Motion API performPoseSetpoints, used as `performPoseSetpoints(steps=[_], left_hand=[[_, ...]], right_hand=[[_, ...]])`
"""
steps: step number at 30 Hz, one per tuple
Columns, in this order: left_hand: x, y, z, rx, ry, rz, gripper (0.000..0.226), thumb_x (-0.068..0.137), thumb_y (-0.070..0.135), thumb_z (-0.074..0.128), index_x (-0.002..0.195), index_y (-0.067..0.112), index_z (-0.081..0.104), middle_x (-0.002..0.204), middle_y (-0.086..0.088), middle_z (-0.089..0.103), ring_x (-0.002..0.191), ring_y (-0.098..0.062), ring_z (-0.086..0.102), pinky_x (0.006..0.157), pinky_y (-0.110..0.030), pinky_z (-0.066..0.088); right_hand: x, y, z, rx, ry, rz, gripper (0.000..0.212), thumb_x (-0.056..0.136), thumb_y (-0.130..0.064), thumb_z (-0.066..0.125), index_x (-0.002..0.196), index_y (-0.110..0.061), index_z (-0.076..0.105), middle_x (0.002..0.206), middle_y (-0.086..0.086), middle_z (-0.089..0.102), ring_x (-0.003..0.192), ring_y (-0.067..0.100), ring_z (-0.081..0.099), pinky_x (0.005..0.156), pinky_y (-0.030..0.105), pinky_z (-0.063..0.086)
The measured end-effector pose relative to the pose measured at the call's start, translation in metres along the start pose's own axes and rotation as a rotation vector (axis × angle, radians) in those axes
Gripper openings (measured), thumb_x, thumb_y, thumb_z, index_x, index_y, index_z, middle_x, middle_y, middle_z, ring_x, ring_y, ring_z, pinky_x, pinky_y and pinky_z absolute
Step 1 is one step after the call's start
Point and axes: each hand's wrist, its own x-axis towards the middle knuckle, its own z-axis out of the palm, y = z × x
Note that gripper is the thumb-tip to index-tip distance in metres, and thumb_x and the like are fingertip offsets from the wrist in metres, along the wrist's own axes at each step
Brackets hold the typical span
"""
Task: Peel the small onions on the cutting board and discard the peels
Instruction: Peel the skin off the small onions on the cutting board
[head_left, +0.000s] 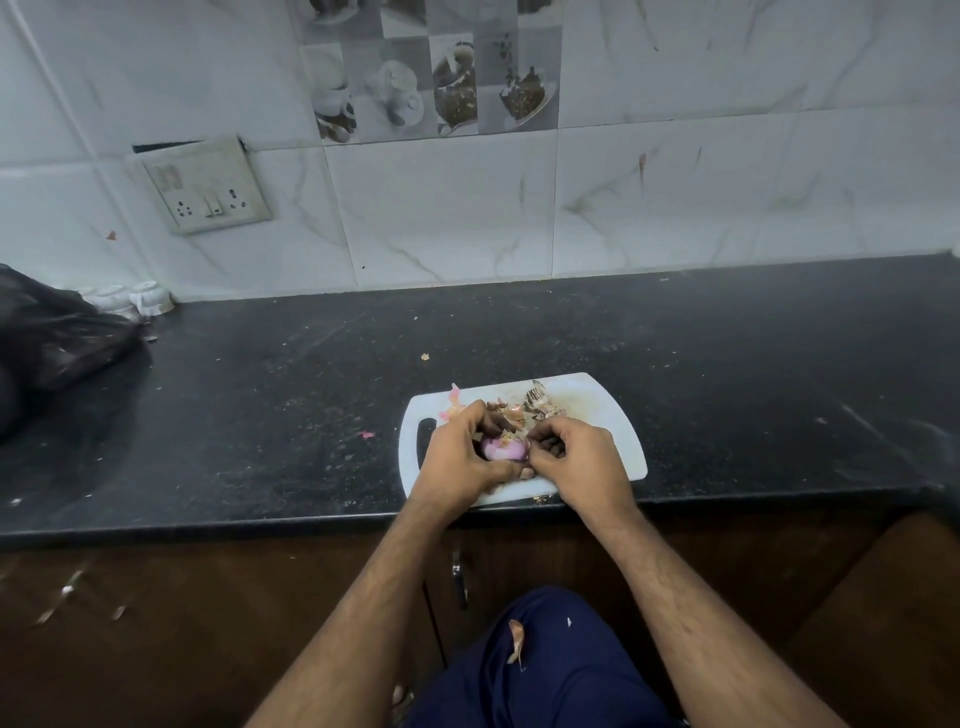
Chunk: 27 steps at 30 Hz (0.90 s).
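1. Low centre of the frame: a white cutting board lies on the black counter, close to the counter's front edge, its handle slot toward the left.
2. One small onion is held just above the board's middle, between both hands. Pink-purple flesh shows on top, so much of the dry skin looks gone.
3. Left hand: fingers curled round the onion's left side and over its back, cradling it.
4. Right hand: fingertips drawn together at the onion's right end, apparently pinching skin there; the exact contact is hidden by the fingers.
5. Loose peels lie heaped on the board's far side, just behind the hands. Stray scraps sit on the counter, on the floor at lower left, and one on the person's navy trousers.
6. Axis: the onion's long axis runs roughly left to right in the frame. Which end is the root I cannot tell.
7. Judgement on technique: keep the left grip steady, pull the skin off along the axis in one strip, and work over the board so scraps fall there.
8. Black bag at left edge is a likely place for the discards; none gathered yet.
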Motion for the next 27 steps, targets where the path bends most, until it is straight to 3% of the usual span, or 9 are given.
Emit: performPoseSetpoints(steps=[6,12,15,20,24,27], left_hand=[[0.003,-0.010,-0.004,-0.066,0.064,0.005,0.053,0.058,0.036,0.100,0.085,0.022,0.056,0.096,-0.002,0.076,0.096,-0.026,0.071,0.087,-0.049,0.059],[0.007,-0.010,-0.006,-0.178,-0.035,0.009,0.070,0.069,0.019,0.097,0.113,0.035,0.046,0.116,0.006,0.078,0.116,-0.014,0.071,0.106,-0.038,0.053],[0.006,-0.009,-0.007,-0.209,-0.082,0.032,0.069,0.077,0.005,0.089,0.119,0.035,0.043,0.118,0.006,0.076,0.117,-0.014,0.069,0.102,-0.031,0.053],[0.005,-0.008,-0.007,-0.243,-0.097,0.035,0.057,0.084,-0.009,0.078,0.116,0.018,0.039,0.120,-0.004,0.075,0.116,-0.013,0.070,0.088,-0.023,0.056],[0.006,-0.011,-0.004,-0.229,-0.080,0.037,0.045,0.084,-0.002,0.077,0.111,0.018,0.049,0.117,-0.002,0.074,0.112,-0.015,0.070,0.085,-0.031,0.060],[0.004,-0.011,-0.002,-0.187,-0.045,0.034,0.031,0.082,0.010,0.078,0.106,0.019,0.060,0.104,-0.006,0.074,0.084,-0.015,0.069,0.066,-0.034,0.057]], right_hand=[[0.001,-0.004,0.003,-0.090,0.102,0.057,0.009,0.088,-0.022,0.072,0.098,-0.021,0.073,0.084,-0.011,0.070,0.075,0.005,0.065,0.074,0.028,0.057],[0.003,0.000,0.003,-0.081,0.243,0.065,0.015,0.094,-0.020,0.068,0.107,-0.013,0.068,0.098,-0.003,0.069,0.087,0.010,0.062,0.077,0.024,0.051],[0.004,0.000,0.004,-0.073,0.285,0.064,0.015,0.096,-0.019,0.066,0.108,-0.012,0.068,0.099,-0.001,0.070,0.088,0.012,0.063,0.079,0.028,0.054],[0.006,0.003,0.001,-0.023,0.358,0.088,0.016,0.096,-0.012,0.063,0.112,-0.009,0.067,0.103,0.000,0.069,0.094,0.015,0.065,0.081,0.025,0.051],[0.003,0.006,0.003,-0.033,0.194,-0.087,0.030,0.096,-0.008,0.061,0.124,-0.018,0.068,0.119,-0.006,0.067,0.107,0.010,0.063,0.094,0.022,0.049],[0.002,0.006,0.003,0.003,0.026,-0.176,0.025,0.098,-0.027,0.064,0.121,-0.030,0.072,0.115,-0.017,0.068,0.106,0.004,0.063,0.092,0.027,0.053]])
